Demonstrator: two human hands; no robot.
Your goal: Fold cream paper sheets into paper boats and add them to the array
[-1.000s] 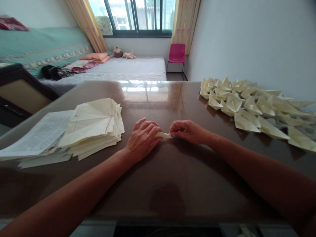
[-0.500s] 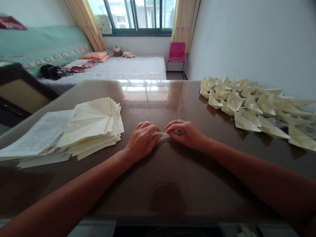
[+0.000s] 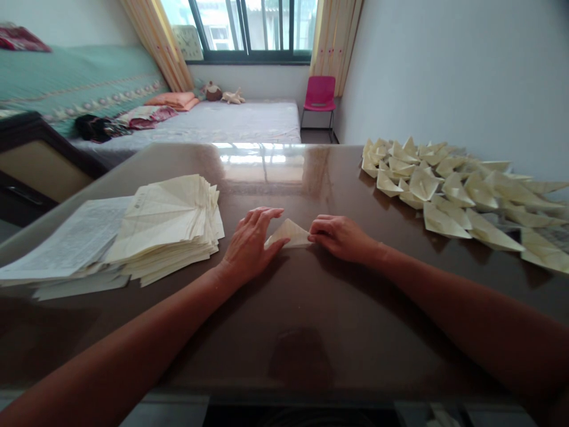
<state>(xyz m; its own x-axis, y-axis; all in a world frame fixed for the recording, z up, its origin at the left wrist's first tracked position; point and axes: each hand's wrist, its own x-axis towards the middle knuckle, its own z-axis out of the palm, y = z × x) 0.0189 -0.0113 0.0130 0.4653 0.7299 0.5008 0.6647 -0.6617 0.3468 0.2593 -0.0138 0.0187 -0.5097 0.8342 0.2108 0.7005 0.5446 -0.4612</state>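
A small folded piece of cream paper [image 3: 288, 233] lies on the brown table [image 3: 284, 308] between my two hands, showing as a triangle. My left hand [image 3: 249, 243] rests flat on its left part with the fingers stretched out and pressing down. On the paper's right end, the fingers of my right hand [image 3: 338, 236] are curled in a pinch.
A stack of creased cream sheets [image 3: 169, 222] sits at the left on printed pages [image 3: 66, 243]. Several folded paper boats [image 3: 448, 190] cover the table's right side by the wall. Beyond the table are a bed [image 3: 213, 121], a pink chair [image 3: 319, 95] and a window.
The paper was a narrow strip pinched between both hands; now it is spread into a triangle. My left hand has gone from curled to flat on it.
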